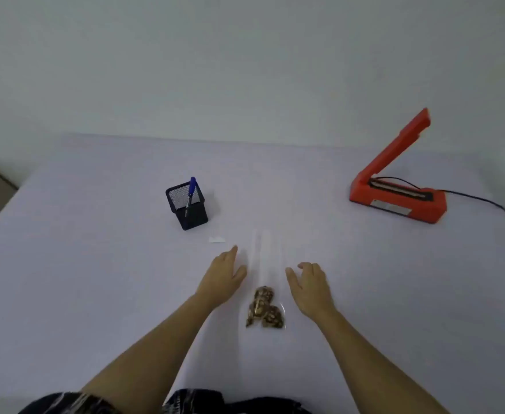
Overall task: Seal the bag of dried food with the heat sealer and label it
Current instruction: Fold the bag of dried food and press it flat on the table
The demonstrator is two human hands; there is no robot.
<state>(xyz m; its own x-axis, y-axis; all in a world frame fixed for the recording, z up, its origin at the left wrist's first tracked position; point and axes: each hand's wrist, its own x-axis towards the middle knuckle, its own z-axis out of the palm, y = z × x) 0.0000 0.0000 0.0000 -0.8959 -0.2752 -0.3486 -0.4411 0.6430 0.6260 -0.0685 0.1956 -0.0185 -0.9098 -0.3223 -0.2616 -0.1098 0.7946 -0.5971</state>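
Observation:
A long clear plastic bag [265, 264] lies flat on the white table [95, 264], with brown dried food [263, 309] bunched at its near end. My left hand [224, 276] hovers just left of the bag, fingers apart, holding nothing. On the bag's other side my right hand [311, 285] is likewise open and empty. The red heat sealer [397, 186] stands at the far right with its arm raised. A small white label [216, 239] lies left of the bag's far end. A blue marker [190, 192] stands in a black mesh holder [187, 206].
The sealer's black power cord [481, 200] trails off to the right across the table. A pale wall rises behind the table's far edge. The table's left edge slants away beside a darker floor.

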